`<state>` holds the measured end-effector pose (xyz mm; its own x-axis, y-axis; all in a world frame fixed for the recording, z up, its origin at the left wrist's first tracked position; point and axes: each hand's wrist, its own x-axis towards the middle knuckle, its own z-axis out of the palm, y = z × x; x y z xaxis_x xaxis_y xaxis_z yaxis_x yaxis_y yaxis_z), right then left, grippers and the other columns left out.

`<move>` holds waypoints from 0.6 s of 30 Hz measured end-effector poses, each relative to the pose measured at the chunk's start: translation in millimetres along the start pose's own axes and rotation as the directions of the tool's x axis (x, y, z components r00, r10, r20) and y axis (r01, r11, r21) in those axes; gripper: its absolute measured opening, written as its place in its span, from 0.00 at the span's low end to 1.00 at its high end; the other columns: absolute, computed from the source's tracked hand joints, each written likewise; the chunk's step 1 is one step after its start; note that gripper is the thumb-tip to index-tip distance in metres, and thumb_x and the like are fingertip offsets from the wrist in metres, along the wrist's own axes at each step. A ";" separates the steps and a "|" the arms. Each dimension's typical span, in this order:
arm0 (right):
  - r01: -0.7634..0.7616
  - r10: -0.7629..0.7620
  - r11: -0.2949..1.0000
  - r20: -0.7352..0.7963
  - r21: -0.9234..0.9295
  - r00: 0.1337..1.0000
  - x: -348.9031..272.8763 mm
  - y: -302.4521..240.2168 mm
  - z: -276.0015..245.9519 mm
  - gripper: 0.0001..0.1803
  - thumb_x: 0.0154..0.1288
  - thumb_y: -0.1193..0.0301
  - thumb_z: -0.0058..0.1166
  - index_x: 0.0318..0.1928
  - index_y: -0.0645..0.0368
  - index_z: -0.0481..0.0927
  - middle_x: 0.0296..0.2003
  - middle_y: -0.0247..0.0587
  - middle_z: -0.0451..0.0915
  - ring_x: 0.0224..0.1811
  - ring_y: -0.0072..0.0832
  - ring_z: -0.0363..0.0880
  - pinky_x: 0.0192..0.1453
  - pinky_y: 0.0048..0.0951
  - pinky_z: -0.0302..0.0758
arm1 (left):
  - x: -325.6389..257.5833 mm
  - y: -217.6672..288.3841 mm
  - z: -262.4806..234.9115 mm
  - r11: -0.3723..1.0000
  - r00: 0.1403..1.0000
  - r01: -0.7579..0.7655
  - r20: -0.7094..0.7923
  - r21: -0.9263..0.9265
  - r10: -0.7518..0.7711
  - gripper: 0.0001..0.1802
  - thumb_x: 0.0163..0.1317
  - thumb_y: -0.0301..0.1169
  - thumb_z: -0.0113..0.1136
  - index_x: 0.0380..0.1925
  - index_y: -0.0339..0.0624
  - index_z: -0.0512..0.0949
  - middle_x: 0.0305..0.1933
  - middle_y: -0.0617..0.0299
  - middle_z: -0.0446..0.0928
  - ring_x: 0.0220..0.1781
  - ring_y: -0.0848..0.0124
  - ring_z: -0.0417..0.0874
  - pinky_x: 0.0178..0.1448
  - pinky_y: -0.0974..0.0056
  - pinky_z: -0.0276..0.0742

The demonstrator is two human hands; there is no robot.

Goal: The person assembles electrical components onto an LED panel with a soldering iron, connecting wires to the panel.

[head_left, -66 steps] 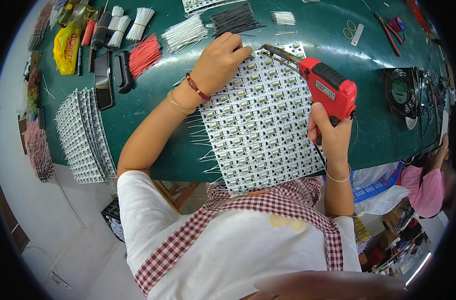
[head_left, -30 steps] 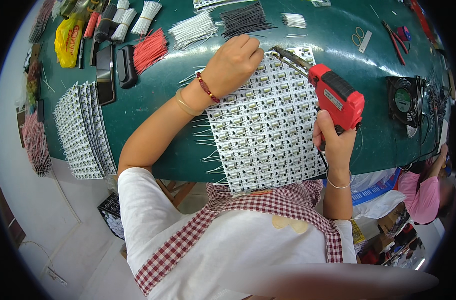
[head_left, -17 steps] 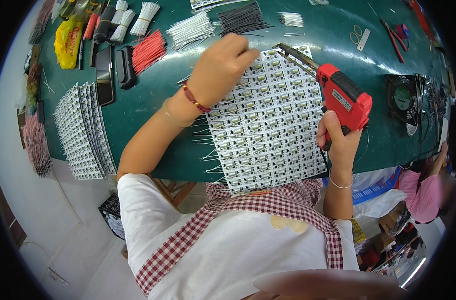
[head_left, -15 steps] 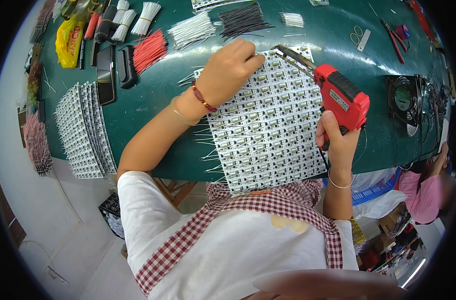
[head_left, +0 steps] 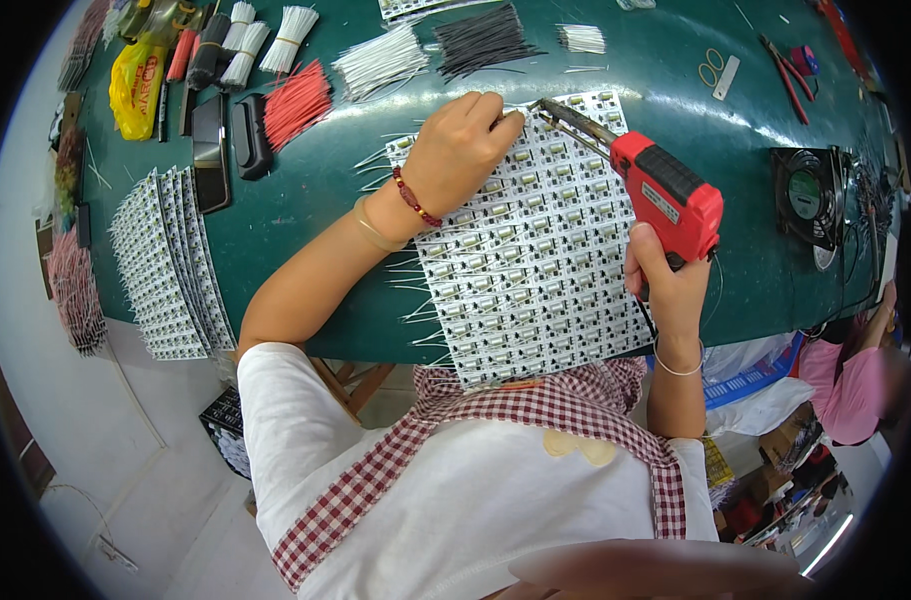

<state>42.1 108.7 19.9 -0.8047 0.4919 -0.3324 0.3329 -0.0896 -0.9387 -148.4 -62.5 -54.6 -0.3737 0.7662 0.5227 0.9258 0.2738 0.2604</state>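
A large sheet of small white circuit boards [head_left: 535, 290] lies on the green table in front of me, with thin white wires sticking out along its left side. My right hand [head_left: 673, 285] is wrapped round the handle of a red and black soldering gun [head_left: 667, 188]. The gun's tip points left, over the sheet's far edge. Close to that tip, my left hand [head_left: 463, 150] is closed in a pinch over the sheet's far left part. Whatever its fingertips hold is too small and hidden to make out.
White wires [head_left: 380, 62], black wires [head_left: 483, 40] and red wires [head_left: 297, 103] lie in piles at the back. Stacked board sheets [head_left: 165, 265] are on the left. To the right are a black fan [head_left: 807, 198] and red-handled pliers [head_left: 789, 85]. A person in pink [head_left: 843, 400] is at far right.
The soldering gun and my right hand have shifted slightly left and toward me. My left hand has moved slightly nearer me, still pinched.
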 end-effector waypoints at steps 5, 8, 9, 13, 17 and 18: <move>-0.017 0.017 0.999 0.000 -0.033 1.000 -0.7 0.4 -0.8 0.09 0.62 0.70 0.64 0.33 0.63 0.79 0.18 0.30 0.75 0.14 0.14 0.71 0.18 0.18 0.67 | 0.6 0.1 0.1 1.000 1.000 -0.001 0.000 -0.005 0.001 0.11 0.48 0.20 0.61 0.34 0.40 0.81 0.26 0.61 0.69 0.29 0.65 0.75 0.32 0.64 0.74; -0.028 0.028 0.998 0.003 -0.050 1.000 -1.6 1.0 0.0 0.09 0.61 0.71 0.64 0.32 0.63 0.79 0.18 0.30 0.76 0.14 0.14 0.71 0.18 0.18 0.67 | 1.2 1.1 -0.7 1.000 1.000 -0.018 0.010 0.003 0.018 0.09 0.47 0.21 0.60 0.31 0.39 0.79 0.27 0.60 0.69 0.31 0.65 0.76 0.35 0.63 0.75; -0.020 0.019 0.999 -0.003 -0.041 1.000 -1.8 1.0 0.4 0.09 0.62 0.71 0.64 0.33 0.63 0.79 0.18 0.30 0.76 0.15 0.14 0.71 0.18 0.18 0.66 | 1.6 1.5 -1.2 0.999 0.999 -0.032 0.023 0.011 0.031 0.08 0.46 0.22 0.59 0.29 0.37 0.77 0.28 0.59 0.70 0.33 0.64 0.76 0.37 0.63 0.77; -0.010 0.010 1.000 -0.043 -0.002 0.999 -4.6 1.3 -2.1 0.08 0.62 0.72 0.64 0.35 0.62 0.79 0.18 0.29 0.76 0.15 0.14 0.71 0.18 0.17 0.66 | 1.3 0.2 -1.0 0.999 0.999 -0.033 0.004 -0.009 0.033 0.10 0.48 0.21 0.61 0.34 0.40 0.80 0.27 0.61 0.69 0.30 0.65 0.76 0.33 0.64 0.74; 0.002 -0.003 1.000 -0.047 -0.012 0.999 -2.9 -1.4 -1.0 0.08 0.62 0.72 0.63 0.35 0.62 0.78 0.18 0.29 0.75 0.15 0.14 0.70 0.18 0.17 0.66 | 1.1 0.5 -2.2 1.000 1.000 -0.026 0.008 -0.013 0.026 0.10 0.47 0.21 0.61 0.33 0.40 0.80 0.27 0.61 0.69 0.30 0.65 0.76 0.33 0.63 0.74; 0.009 -0.009 1.000 -0.031 -0.011 0.999 -2.3 -1.5 -0.7 0.08 0.62 0.72 0.63 0.35 0.62 0.78 0.18 0.29 0.75 0.15 0.14 0.70 0.18 0.17 0.66 | 0.8 0.2 -1.9 1.000 1.000 -0.023 0.011 -0.015 0.023 0.11 0.47 0.21 0.61 0.33 0.39 0.80 0.28 0.61 0.70 0.30 0.65 0.76 0.33 0.63 0.74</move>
<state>43.7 108.3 22.1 -0.7921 0.5194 -0.3206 0.3311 -0.0756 -0.9406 -148.6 -62.9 -52.6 -0.3512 0.7785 0.5201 0.9334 0.2472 0.2602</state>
